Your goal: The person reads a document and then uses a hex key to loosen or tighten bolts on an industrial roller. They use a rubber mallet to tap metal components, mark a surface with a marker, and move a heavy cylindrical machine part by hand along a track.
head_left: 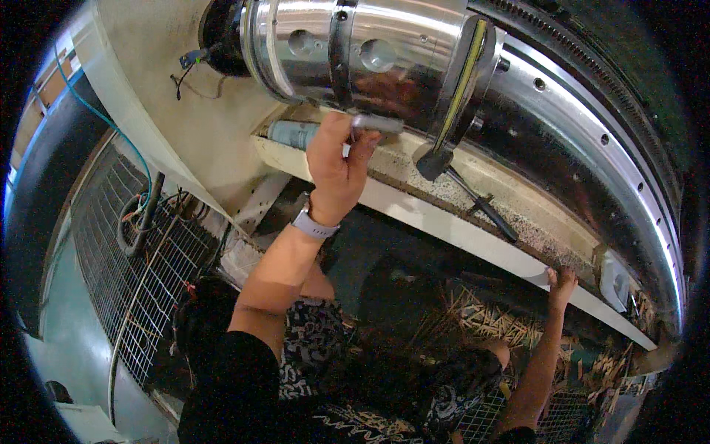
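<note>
My left hand (336,164), with a watch (314,220) on the wrist, is raised in front of a large shiny metal cylinder (384,63). Its fingers are closed on a small grey metal piece (379,123), whose exact kind I cannot make out. A pale blue container (291,135) lies just left of these fingers in a long cream trough (399,194). Far to the right, my right hand (563,285) curls its fingers over the trough's front edge. Between the hands, a tool with a black handle (494,217) lies in the trough, its dark head below the cylinder.
A flat ring with a yellow stripe (462,85) stands out from the cylinder. Metal grating (148,274) covers the left floor, near a teal hose (118,133). Thin wooden-looking sticks (495,322) are scattered below the trough. A whitish piece (614,279) sits at its right end.
</note>
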{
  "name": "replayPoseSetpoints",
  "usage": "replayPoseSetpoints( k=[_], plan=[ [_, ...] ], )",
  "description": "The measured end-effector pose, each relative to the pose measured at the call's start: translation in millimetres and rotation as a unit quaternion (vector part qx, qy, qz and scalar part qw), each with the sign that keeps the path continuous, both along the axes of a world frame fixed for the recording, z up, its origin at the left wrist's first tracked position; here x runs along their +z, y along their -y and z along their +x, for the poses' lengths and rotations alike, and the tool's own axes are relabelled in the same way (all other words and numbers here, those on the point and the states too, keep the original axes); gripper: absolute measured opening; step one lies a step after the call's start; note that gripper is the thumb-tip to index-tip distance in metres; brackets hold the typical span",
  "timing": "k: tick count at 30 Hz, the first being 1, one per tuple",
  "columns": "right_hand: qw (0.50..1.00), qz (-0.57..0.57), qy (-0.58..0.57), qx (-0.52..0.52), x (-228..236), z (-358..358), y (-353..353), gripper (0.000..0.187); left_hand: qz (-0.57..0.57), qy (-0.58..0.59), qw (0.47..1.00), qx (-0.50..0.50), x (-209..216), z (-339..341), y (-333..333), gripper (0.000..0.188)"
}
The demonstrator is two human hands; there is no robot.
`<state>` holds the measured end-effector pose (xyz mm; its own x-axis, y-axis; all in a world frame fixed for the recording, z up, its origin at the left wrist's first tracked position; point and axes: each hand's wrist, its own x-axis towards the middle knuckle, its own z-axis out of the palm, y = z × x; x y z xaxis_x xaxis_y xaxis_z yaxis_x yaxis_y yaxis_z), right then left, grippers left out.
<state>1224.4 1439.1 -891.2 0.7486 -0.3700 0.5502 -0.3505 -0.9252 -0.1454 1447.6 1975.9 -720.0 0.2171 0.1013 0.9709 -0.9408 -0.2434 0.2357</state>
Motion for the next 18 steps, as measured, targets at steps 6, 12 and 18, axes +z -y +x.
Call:
replayPoseSetpoints(
  k=[6,12,18],
  plan=[
    [0.996,-0.037,-0.057,-0.059,0,3,3,0.053,0.064,-0.231,0.971,0.009,-40,-8,-29,0.012],
    [0.999,0.004,-0.017,0.041,3,2,2,0.044,0.175,-0.229,0.950,0.116,-49,11,-35,0.014],
    [0.998,0.022,-0.041,0.052,17,2,-8,0.038,0.204,-0.212,0.948,0.122,-41,22,-41,0.018]
  ],
)
